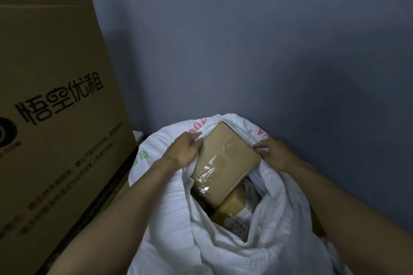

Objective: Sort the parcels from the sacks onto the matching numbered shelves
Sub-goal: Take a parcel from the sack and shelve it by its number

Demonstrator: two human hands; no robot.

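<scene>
1. The left hand's (186,150) fingers (196,140) are curled close together over the sack's (169,207) rim at the parcel's (223,163) nine o'clock edge, bunching white cloth against the cardboard. I cannot tell whether they catch the box too. If they hold only cloth, a pull would raise the rim and leave the parcel behind.
2. The right hand's (276,155) fingers (261,145) are bent and close together at the parcel's three o'clock corner, touching the rim. I cannot tell whether they pinch cloth or cardboard. An uneven hold could let the box pivot and slide back in.
3. The parcel lies tilted on top of the sack's contents, with its twelve o'clock end tucked under a fold of the rim. That fold could snag it on the way out.
4. Wrinkled clear tape (207,174) crosses its upper face and would likely be slick under fingertips.
5. At its six o'clock a second parcel (232,214) lies underneath, and dragging the top box may shift it.
6. The sack is soft and slumped, so its mouth could fold shut once released.
7. A large carton (55,118) stands close at the sack's nine o'clock and a wall (245,40) at twelve, so a lifted corner might knock either.
8. No shelf number is legible in this dim light, and misreading it would send the parcel to the wrong shelf.
</scene>
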